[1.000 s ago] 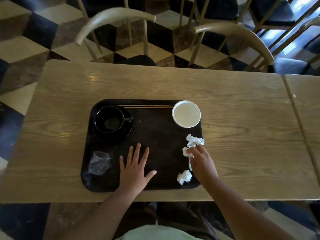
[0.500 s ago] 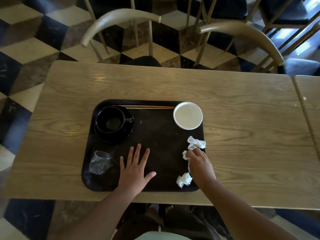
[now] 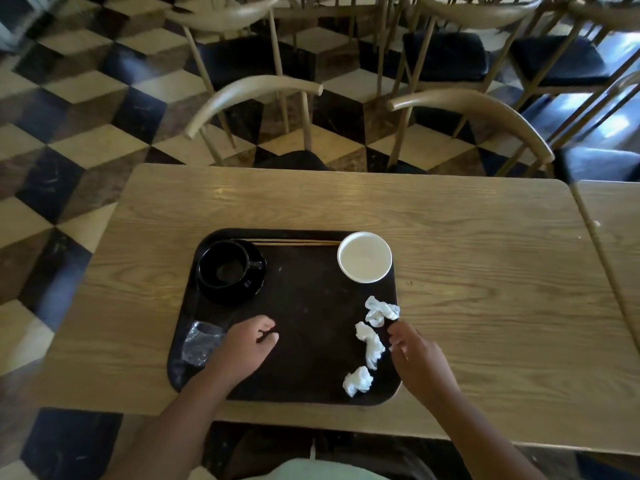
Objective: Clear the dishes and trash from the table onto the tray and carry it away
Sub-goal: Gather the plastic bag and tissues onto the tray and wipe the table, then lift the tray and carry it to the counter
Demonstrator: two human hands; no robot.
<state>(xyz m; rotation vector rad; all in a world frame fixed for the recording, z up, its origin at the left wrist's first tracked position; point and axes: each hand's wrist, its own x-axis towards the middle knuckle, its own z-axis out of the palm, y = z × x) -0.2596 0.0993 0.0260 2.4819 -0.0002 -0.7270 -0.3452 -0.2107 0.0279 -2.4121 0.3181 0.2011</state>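
A dark tray (image 3: 304,299) lies on the wooden table (image 3: 467,254). On it stand a black cup on a black saucer (image 3: 228,268), a white paper cup (image 3: 364,257), chopsticks (image 3: 294,242) along the far rim, a crumpled clear plastic cup (image 3: 202,342), and three crumpled white napkins (image 3: 381,310) (image 3: 370,344) (image 3: 358,380) along the right side. My left hand (image 3: 247,348) hovers over the tray's near left with fingers curled, holding nothing. My right hand (image 3: 417,355) is at the tray's right edge beside the napkins, fingers loosely apart and empty.
Two curved-back wooden chairs (image 3: 256,95) (image 3: 474,112) stand at the table's far side, more chairs with dark cushions behind. A second table (image 3: 616,237) abuts on the right. The floor is a checkered cube pattern.
My right hand let go of the middle napkin and drew back to the tray's right edge. My left hand lifted off the tray and curled its fingers. The view tilted up.
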